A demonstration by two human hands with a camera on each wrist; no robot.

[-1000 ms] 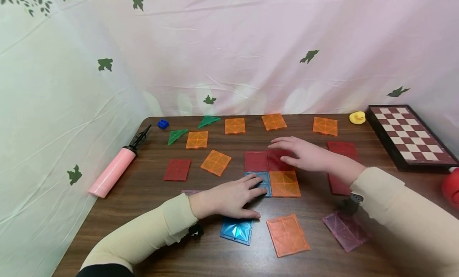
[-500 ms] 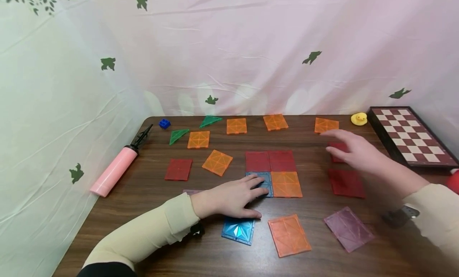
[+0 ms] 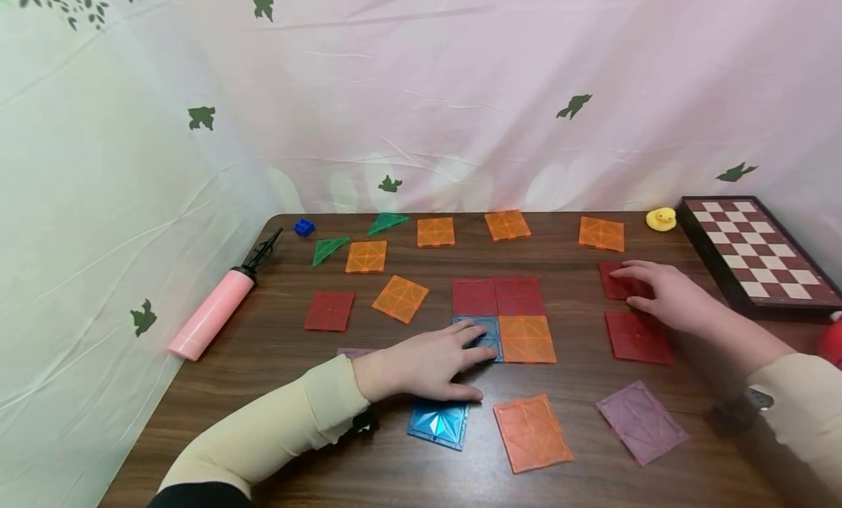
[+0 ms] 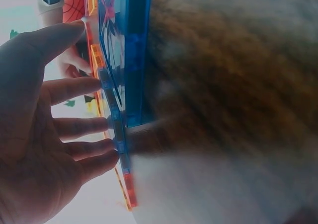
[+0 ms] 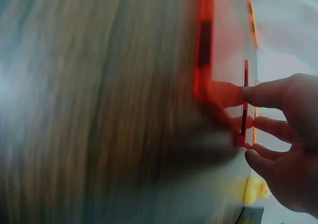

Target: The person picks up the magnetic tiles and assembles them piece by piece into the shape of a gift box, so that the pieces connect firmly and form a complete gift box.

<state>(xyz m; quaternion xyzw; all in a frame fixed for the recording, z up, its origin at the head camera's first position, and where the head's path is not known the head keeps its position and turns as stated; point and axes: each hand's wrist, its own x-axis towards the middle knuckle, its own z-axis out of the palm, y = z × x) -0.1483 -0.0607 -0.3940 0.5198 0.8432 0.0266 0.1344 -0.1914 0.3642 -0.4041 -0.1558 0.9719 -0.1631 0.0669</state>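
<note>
My left hand (image 3: 427, 360) rests with spread fingers on a blue square tile (image 3: 489, 341), fingertips on its face. That tile lies edge to edge with an orange tile (image 3: 528, 340) and two red tiles (image 3: 475, 297) in a block. In the left wrist view, the left hand's fingers (image 4: 74, 128) reach the tile edges. At the right, my right hand (image 3: 667, 296) touches a far red tile (image 3: 608, 283), thumb and fingers spread over it. A second red tile (image 3: 638, 338) lies just nearer, partly under the hand. The right wrist view shows the right hand (image 5: 280, 139) at the far red tile's edge.
A shiny blue tile (image 3: 439, 422), a pale orange tile (image 3: 533, 433) and a purple tile (image 3: 641, 422) lie in front. Orange squares and green triangles (image 3: 388, 222) line the back. A pink pump (image 3: 213, 312), yellow duck (image 3: 661, 219) and checkered board (image 3: 756, 252) stand at the sides.
My right hand has moved from above the central block to the red tiles at the right and come down onto the far one. The left hand stays on the blue tile.
</note>
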